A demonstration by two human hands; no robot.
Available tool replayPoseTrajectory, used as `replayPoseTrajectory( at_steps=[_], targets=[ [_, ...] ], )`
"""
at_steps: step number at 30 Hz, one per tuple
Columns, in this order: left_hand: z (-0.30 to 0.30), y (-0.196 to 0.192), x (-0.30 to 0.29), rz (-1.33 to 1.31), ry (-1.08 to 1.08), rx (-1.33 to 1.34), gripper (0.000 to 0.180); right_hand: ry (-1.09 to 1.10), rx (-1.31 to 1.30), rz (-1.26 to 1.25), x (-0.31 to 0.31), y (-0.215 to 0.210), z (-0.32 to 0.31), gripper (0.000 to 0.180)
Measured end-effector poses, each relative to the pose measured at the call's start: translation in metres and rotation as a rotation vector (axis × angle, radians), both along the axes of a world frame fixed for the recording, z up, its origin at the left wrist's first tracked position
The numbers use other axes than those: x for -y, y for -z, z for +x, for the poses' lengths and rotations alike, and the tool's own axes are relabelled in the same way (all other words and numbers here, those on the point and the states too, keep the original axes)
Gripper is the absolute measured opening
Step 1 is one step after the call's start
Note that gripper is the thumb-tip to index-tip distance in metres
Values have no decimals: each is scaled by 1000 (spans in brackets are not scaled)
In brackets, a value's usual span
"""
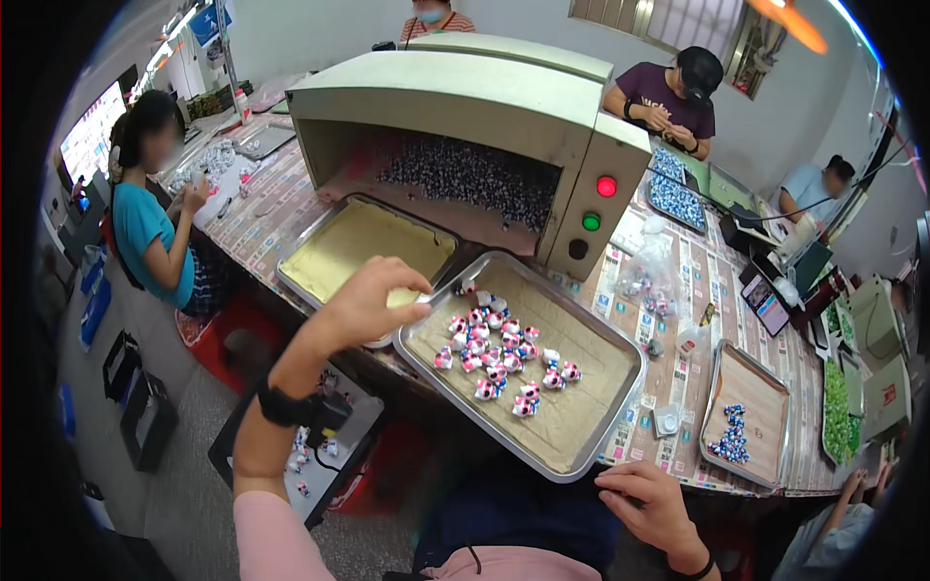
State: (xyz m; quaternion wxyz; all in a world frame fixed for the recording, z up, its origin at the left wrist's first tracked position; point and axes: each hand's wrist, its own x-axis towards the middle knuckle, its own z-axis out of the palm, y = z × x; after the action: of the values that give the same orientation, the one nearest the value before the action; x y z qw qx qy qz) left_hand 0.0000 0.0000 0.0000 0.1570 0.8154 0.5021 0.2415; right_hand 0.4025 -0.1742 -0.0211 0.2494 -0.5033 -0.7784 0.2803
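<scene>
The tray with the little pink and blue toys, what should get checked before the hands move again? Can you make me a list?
1. Left hand has a grip on the tray's far-left corner: ok, fingers are at the rim.
2. Right hand holds the near edge: cannot tell, it rests at the rim but the grip is hidden.
3. Tray fully on the table: not ok, its near corner hangs over the edge.
4. Small toys stay inside the rim: ok, clustered mid-tray.
5. Neighbouring empty tray out of the way: cannot tell, it sits very close beside.
</scene>
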Motion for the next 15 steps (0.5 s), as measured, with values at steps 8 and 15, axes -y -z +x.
replayPoseTrajectory(
  at_steps=[8, 15],
  targets=[
    [-5, -11, -143, 105, 14, -420, 55, -26, 31, -11, -18, -13, -15, 17],
    [75, 75, -255, 356, 240, -310, 70, 172, -121, -113, -18, -8, -12, 15]
  ],
)
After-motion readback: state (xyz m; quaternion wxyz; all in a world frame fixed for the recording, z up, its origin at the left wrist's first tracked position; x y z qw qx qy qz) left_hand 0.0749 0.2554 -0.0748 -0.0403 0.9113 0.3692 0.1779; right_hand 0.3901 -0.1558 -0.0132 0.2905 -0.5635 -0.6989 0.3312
